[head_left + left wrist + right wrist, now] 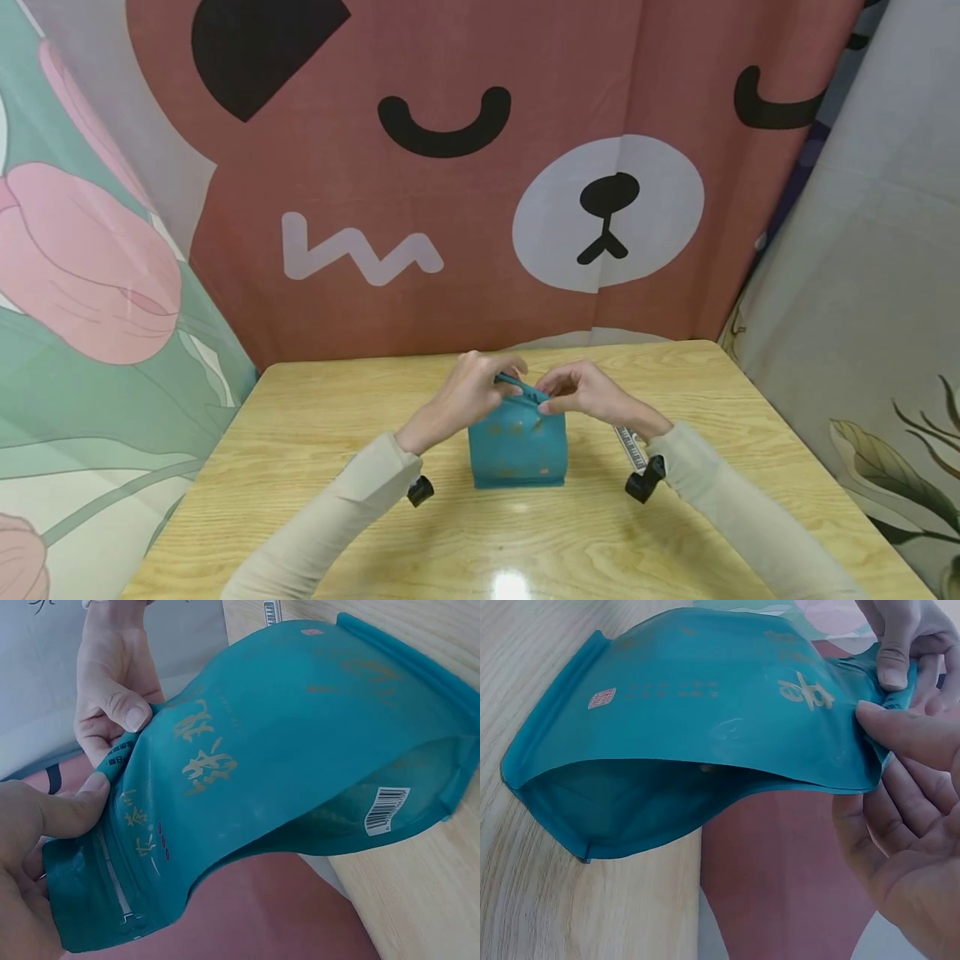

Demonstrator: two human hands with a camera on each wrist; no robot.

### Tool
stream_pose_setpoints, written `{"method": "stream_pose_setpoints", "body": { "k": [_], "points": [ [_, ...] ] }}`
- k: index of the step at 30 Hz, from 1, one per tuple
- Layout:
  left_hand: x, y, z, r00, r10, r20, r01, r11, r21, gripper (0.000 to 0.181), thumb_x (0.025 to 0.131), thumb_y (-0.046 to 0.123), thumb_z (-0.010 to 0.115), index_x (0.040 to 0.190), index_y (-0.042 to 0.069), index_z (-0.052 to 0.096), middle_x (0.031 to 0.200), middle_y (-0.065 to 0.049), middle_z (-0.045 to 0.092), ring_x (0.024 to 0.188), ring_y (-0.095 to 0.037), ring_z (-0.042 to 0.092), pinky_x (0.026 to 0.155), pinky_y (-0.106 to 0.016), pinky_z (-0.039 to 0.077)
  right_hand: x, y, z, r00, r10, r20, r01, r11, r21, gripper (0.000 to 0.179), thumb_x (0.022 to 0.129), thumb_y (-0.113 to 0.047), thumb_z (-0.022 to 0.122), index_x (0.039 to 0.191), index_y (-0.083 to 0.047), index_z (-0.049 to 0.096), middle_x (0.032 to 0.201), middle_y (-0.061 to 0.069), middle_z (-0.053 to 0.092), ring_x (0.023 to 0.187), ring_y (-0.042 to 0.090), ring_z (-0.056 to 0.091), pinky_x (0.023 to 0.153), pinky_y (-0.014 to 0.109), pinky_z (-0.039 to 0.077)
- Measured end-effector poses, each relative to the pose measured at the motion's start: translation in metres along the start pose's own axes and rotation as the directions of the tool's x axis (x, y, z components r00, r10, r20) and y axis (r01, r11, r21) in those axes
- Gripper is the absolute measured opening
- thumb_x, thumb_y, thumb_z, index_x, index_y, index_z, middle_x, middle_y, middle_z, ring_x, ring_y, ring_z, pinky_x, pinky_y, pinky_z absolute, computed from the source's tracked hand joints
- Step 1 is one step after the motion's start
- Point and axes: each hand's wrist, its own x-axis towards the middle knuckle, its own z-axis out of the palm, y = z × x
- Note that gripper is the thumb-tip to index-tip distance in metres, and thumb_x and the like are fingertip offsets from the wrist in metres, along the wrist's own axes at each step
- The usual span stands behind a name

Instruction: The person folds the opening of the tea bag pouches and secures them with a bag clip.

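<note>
A teal stand-up pouch (517,450) with gold lettering stands on the wooden table, its flat base toward the near side. My left hand (467,393) pinches its top edge on the left, thumb on the front face. At the right end of that edge, my right hand (588,393) pinches the film between thumb and fingers. The top band looks folded over between the hands in the left wrist view, where the pouch (247,742) also shows a zip-like strip and a barcode label (386,811) on its side. What is inside the pouch is hidden.
A narrow white printed strip (632,448) lies on the table (337,450), partly under my right wrist. Black wrist cameras hang below both sleeves. Behind the table's far edge hangs a bear-print curtain (480,308), with patterned cloths at both sides.
</note>
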Motion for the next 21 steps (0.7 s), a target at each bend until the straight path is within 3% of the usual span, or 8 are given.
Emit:
{"method": "stream_pose_setpoints", "body": {
  "k": [10, 17, 21],
  "points": [
    [-0.002, -0.005, -0.001, 1.000, -0.009, 0.007, 0.009, 1.000, 0.028, 0.004, 0.086, 0.012, 0.078, 0.090, 0.010, 0.078, 0.085, 0.002, 0.074, 0.068, -0.003, 0.066, 0.064, -0.016, 0.051, 0.000, -0.003, 0.003, 0.997, -0.048, -0.052, 0.043, 0.996, -0.077, 0.013, 0.088, -0.004, 0.075, 0.102, -0.004, 0.075, 0.091, 0.009, 0.073, 0.075, 0.024, 0.068, 0.064, 0.034, 0.055],
    [-0.002, -0.004, -0.001, 0.999, -0.032, 0.022, 0.031, 0.999, 0.017, 0.003, 0.088, 0.012, 0.077, 0.090, 0.011, 0.079, 0.084, 0.002, 0.074, 0.065, -0.001, 0.064, 0.061, -0.015, 0.050, -0.007, -0.037, 0.014, 0.983, -0.150, -0.107, 0.128, 0.974, -0.185, 0.011, 0.085, 0.007, 0.073, 0.095, 0.003, 0.074, 0.084, 0.016, 0.072, 0.072, 0.028, 0.068, 0.063, 0.034, 0.054],
    [-0.001, -0.003, -0.002, 1.000, -0.025, 0.018, 0.025, 1.000, 0.018, 0.004, 0.088, 0.011, 0.076, 0.091, 0.010, 0.079, 0.084, -0.001, 0.074, 0.064, -0.002, 0.064, 0.060, -0.016, 0.049, -0.005, -0.030, 0.012, 0.981, -0.165, -0.099, 0.140, 0.965, -0.223, 0.010, 0.086, 0.007, 0.073, 0.095, 0.002, 0.075, 0.084, 0.013, 0.072, 0.073, 0.027, 0.068, 0.065, 0.035, 0.054]
  ]
}}
